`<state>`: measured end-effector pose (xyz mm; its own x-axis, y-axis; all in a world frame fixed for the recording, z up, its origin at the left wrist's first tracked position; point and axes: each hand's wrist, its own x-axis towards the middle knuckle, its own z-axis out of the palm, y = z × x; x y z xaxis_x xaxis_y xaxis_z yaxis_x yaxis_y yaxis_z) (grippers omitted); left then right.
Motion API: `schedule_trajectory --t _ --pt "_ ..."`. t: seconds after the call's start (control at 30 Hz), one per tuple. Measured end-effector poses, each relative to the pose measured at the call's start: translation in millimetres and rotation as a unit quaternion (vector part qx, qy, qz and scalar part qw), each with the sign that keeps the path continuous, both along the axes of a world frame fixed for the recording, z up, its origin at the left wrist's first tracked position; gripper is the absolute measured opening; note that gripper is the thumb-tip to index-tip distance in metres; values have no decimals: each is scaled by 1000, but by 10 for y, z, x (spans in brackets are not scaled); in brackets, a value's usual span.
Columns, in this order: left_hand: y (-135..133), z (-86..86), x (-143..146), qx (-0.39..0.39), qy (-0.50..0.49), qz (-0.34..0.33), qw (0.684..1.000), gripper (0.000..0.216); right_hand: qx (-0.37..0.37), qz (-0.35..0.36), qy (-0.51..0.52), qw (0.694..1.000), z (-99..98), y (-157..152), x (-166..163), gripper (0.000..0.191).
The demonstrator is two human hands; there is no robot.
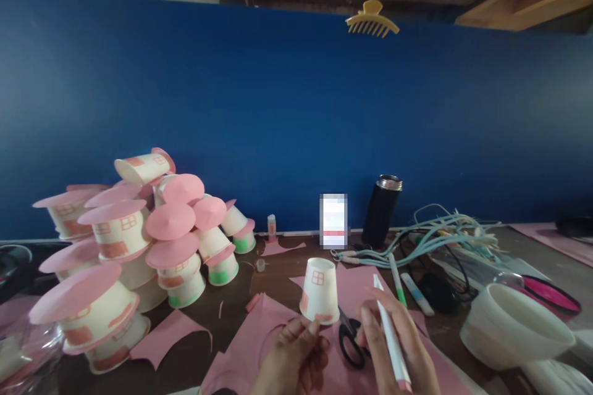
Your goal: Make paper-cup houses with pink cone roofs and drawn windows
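A white paper cup (pixel 320 296) is held upside down by its rim in my left hand (pixel 296 352). A window with panes is drawn on it in reddish marker, with reddish patches near the rim. In my right hand (pixel 398 339) a white marker pen (pixel 391 342) is gripped, its pale tip pointing up and away from the cup. Black-handled scissors (pixel 352 342) lie on the pink paper (pixel 264 333) between and below my hands, partly hidden. A reddish marker cap (pixel 252 303) rests on the paper to the left.
Stacked cup houses with pink cone roofs (pixel 171 221) fill the left side. A green marker (pixel 397 281), glue stick (pixel 417 294), coiled cables (pixel 430 241), black bottle (pixel 382 210) and white bowl (pixel 514 327) stand or lie at right. A blue partition (pixel 278 105) closes the back.
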<state>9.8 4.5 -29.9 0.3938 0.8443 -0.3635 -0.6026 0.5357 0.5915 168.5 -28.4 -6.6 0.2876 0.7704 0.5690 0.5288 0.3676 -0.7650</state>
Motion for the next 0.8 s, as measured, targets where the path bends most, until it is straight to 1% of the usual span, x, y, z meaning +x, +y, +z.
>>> schedule_trajectory --t 0.1,0.2,0.27,0.33,0.4,0.43,0.53,0.57,0.67,0.73,0.8 --pt "12 -19 8 3 4 4 1000 43 10 13 6 1000 -16 15 15 26" --pt "31 -36 19 12 11 17 1000 45 12 5 -2 1000 -51 26 35 28" --pt "39 -9 19 18 17 38 999 45 8 -8 -14 1000 -72 35 48 30" --pt "37 74 3 22 24 68 997 41 10 -17 -27 999 -82 46 58 31" --pt "31 216 -43 32 35 94 994 34 16 -19 -42 999 -85 57 63 31" --pt "30 305 -79 42 42 94 994 32 18 -15 -48 999 -85 62 65 30" --pt "56 619 -239 118 48 125 984 22 11 -3 -46 999 -90 69 65 29" --pt "75 728 -306 150 42 155 976 21 10 2 -43 999 -92 67 63 31" --pt "133 1029 -521 199 43 202 958 16 17 13 -51 998 -84 51 53 37" --pt "142 1178 -666 216 57 224 949 15 22 23 -62 998 -69 38 43 38" --pt "112 1269 -803 222 74 240 942 17 30 33 -75 996 -62 31 32 38"
